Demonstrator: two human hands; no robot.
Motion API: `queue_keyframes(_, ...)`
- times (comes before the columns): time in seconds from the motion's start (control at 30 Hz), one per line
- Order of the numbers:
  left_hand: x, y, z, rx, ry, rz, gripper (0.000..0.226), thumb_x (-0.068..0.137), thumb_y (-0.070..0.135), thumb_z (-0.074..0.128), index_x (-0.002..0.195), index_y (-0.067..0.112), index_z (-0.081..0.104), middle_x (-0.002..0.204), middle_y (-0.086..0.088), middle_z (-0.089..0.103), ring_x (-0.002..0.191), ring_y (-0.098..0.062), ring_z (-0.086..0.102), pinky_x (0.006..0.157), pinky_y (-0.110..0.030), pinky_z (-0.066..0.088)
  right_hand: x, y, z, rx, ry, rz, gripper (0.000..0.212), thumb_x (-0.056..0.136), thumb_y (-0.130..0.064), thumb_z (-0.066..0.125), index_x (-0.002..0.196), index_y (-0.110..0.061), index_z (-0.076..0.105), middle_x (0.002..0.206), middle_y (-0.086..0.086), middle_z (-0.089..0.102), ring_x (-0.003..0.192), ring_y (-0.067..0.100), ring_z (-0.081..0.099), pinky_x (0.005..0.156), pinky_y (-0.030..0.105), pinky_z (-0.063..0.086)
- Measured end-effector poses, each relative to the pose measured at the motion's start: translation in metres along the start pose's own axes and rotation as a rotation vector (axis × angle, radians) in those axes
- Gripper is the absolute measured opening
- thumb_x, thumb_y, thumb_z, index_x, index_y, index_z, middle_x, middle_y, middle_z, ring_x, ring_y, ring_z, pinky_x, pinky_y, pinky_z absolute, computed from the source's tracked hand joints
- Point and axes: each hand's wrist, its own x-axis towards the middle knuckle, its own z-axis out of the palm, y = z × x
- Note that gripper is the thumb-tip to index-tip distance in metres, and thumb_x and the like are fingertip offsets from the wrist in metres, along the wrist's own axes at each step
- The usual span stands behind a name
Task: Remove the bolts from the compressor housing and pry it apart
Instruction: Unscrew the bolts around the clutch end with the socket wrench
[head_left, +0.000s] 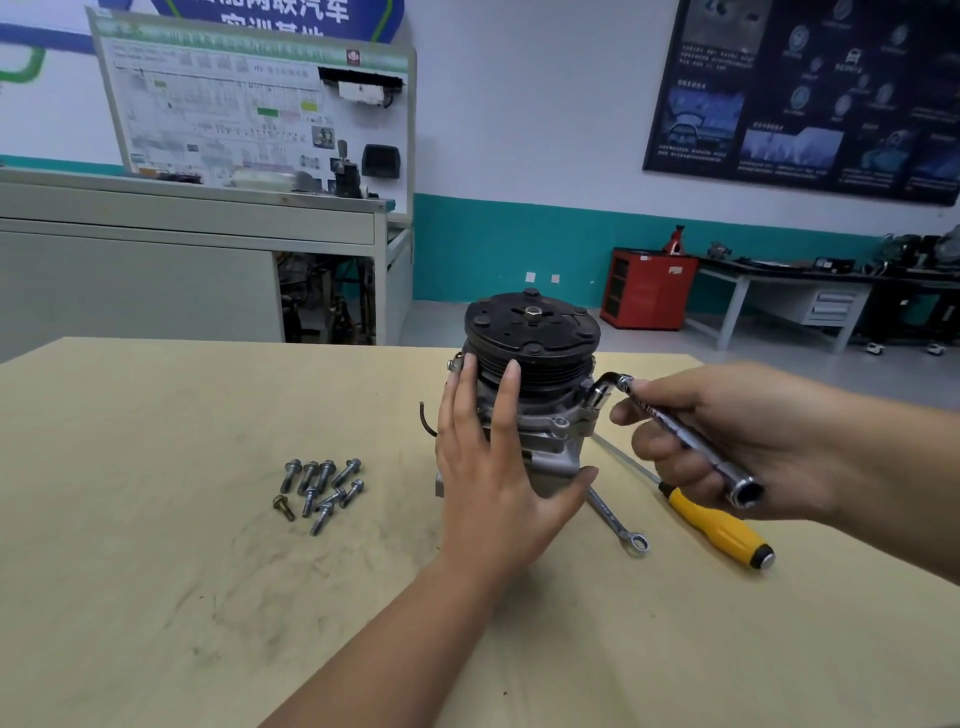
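Nearest the lens, a bare forearm runs up from the bottom edge to the left hand (488, 467). Its fingers lie straight and flat against the ribbed pulley and grey body of the AC compressor (535, 332), with the thumb spread low against the casting, steadying rather than gripping. Opposite, the right hand (753, 431) has its fingers curled round the shaft of an L-shaped socket wrench (670, 422), whose bent end is seated on a bolt at the housing's right-hand ear. The compressor stands upright, clutch plate up, toward the far side of the wooden table (156, 545). A cluster of loose bolts (322, 488) lies to its left, so the unbolting looks well along, with this fastener in hand and prying not yet begun. The next move, as I judge it, calls for swinging the handle while the left palm counters the twist, then lifting the bolt out. A combination spanner (618, 525) and a yellow-handled screwdriver (719, 527) lie just right of the base, below the wrench's sweep; the screwdriver is a likely pry tool. Bare wood shows to the left and toward the camera, giving elbow room, while the table's far edge sits close behind the compressor.
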Motion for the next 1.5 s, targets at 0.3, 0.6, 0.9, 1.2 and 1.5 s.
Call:
queue_keyframes(0.3,0.001,0.000,-0.001,-0.006,-0.010,-0.002,0.092,0.073,0.063,0.059,0.146,0.023,0.019,0.155,-0.015,0.016,0.143,-0.036,0.018,0.118,-0.033,0.006,0.000,0.001,0.003,-0.361,0.044,-0.026,0.034,0.103,-0.032,0.032,0.085,-0.006,0.045,0.038,0.008,0.046,0.025,0.019,0.044,0.029,0.016,0.034)
queue_keyframes(0.6,0.001,0.001,-0.001,-0.021,-0.001,-0.004,0.093,0.071,0.062,0.061,0.146,0.025,0.017,0.155,-0.011,0.014,0.144,-0.035,0.017,0.117,-0.033,0.008,0.003,0.002,0.013,-0.320,0.072,-0.072,0.034,0.103,-0.032,0.032,0.079,-0.011,0.040,0.038,0.008,0.047,0.023,0.016,0.041,0.029,0.013,0.030)
queue_keyframes(0.9,0.002,0.002,-0.003,0.003,-0.022,-0.001,0.093,0.074,0.063,0.060,0.146,0.024,0.016,0.156,-0.011,0.012,0.144,-0.035,0.016,0.118,-0.028,0.001,0.007,0.005,0.002,-0.488,0.063,-0.045,0.036,0.101,-0.042,0.034,0.079,-0.014,0.040,0.041,0.001,0.037,0.024,0.012,0.027,0.031,0.012,0.024)
queue_keyframes(1.2,0.001,0.001,-0.002,0.018,-0.016,-0.001,0.094,0.072,0.060,0.062,0.146,0.023,0.017,0.155,-0.012,0.014,0.143,-0.035,0.016,0.118,-0.028,0.000,0.005,0.002,-0.007,-0.059,-0.006,0.018,0.039,0.102,-0.035,0.034,0.070,-0.015,0.039,0.043,-0.001,0.032,0.024,0.006,0.022,0.024,0.012,0.020)
queue_keyframes(1.5,0.001,0.001,-0.001,-0.001,0.007,0.010,0.104,0.067,0.051,0.079,0.146,0.027,0.016,0.155,-0.006,0.011,0.144,-0.032,0.014,0.116,-0.033,0.006,0.009,0.014,0.013,0.457,-0.112,-0.024,0.031,0.093,-0.018,0.026,0.064,-0.016,0.036,0.041,-0.004,0.025,0.021,0.006,0.021,0.026,0.008,0.020)
